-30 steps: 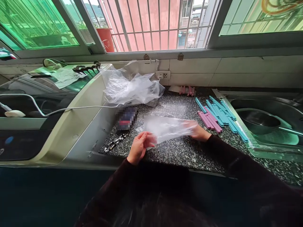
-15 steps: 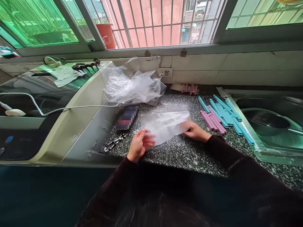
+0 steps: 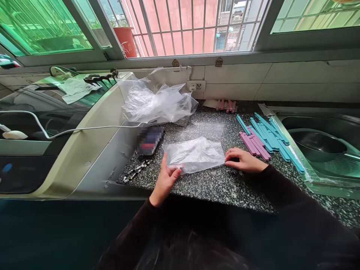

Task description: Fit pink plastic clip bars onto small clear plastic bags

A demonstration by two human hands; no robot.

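A clear plastic bag (image 3: 197,154) lies flat and creased on the speckled counter in front of me. My left hand (image 3: 166,180) is at its lower left corner, thumb and index finger spread wide apart; part of the other fingers is hidden by the bag's edge. Just beyond the bag's right end rests my right hand (image 3: 243,160), its fingers loosely bent and parted from the thumb, with nothing visible between them. Farther right lie several pink strips (image 3: 254,144) and several blue strips (image 3: 270,133), long and narrow.
Behind the bag is a heap of clear plastic bags (image 3: 160,101). A phone (image 3: 152,140) and a beaded string (image 3: 137,170) lie to the left, beside a washing machine (image 3: 98,142). More pink strips (image 3: 226,105) lie by the wall. At right, a sink (image 3: 315,180) holds a pan (image 3: 317,142).
The plastic bag has come down from between my raised hands onto the counter. My right hand has let go of its right end and moved slightly right; my left fingers have spread.
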